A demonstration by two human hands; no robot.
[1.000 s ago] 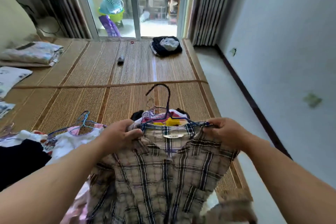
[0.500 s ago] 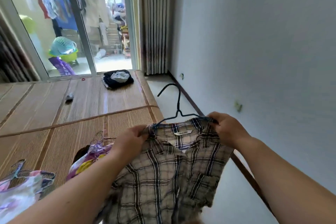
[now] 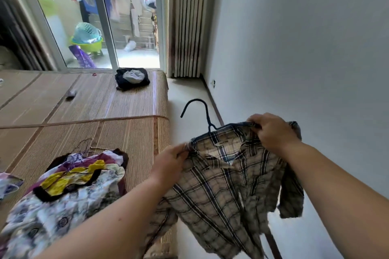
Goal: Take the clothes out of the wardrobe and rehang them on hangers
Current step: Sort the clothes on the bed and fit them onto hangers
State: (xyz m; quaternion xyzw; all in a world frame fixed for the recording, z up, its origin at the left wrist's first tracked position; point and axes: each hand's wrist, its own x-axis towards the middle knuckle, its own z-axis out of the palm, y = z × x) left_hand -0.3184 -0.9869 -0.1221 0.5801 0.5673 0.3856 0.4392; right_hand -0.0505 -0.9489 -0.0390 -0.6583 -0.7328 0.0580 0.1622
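While 2 hands (image 3: 168,162) (image 3: 271,132) grip, 1 shirt (image 3: 227,185) hangs on 1 hanger (image 3: 207,119).

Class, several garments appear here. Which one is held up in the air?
The plaid shirt, on the dark hanger, held at its shoulders by the left hand and right hand. The colourful garments and the dark bundle lie on the mat.

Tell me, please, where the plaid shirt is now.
In the head view, the plaid shirt hangs right of centre on a dark hanger, its shoulders gripped by the left hand and right hand.
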